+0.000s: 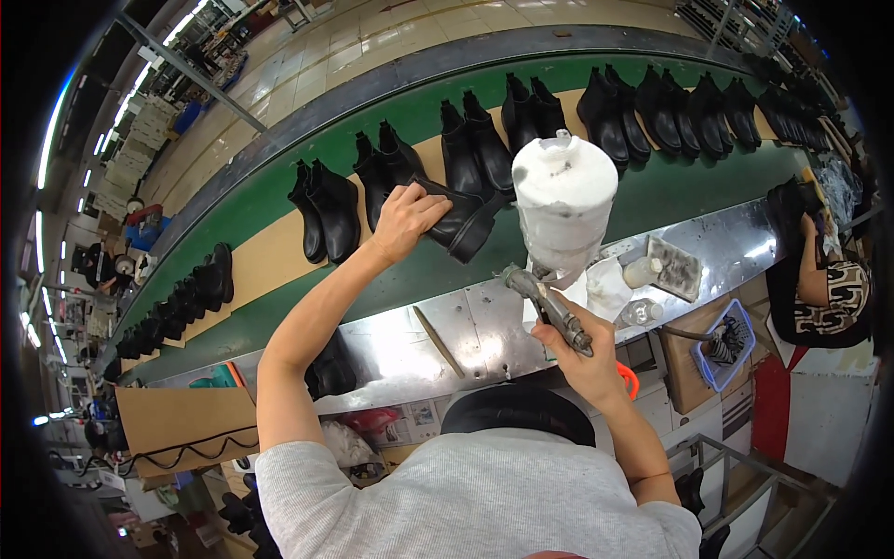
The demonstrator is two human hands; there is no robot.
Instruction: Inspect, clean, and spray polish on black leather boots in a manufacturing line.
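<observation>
Black leather fills our left grip (408,219): the fingers clamp one boot (468,224), tilted with its sole toward our right, above the green belt (410,277) and near the standing row. Our right grip (587,359) is wrapped around one metal spray gun (549,312), over the metal tabletop (382,352). One white-coated container (565,210) rises just beyond the gun; we cannot tell whether they are joined.

For moving, we have a band of green between the row and the tabletop's far edge, widest to the left of the container, which crowds the room between our hands. Our left forearm crosses both edges of the tabletop.

Counting the row, we make out four pairs of standing boots (331,210) left of the container and three pairs to its right; both ends bunch too tightly to count. On the tabletop we find one thin stick (438,342), one clear bottle (641,312) and one framed pad (675,268).
</observation>
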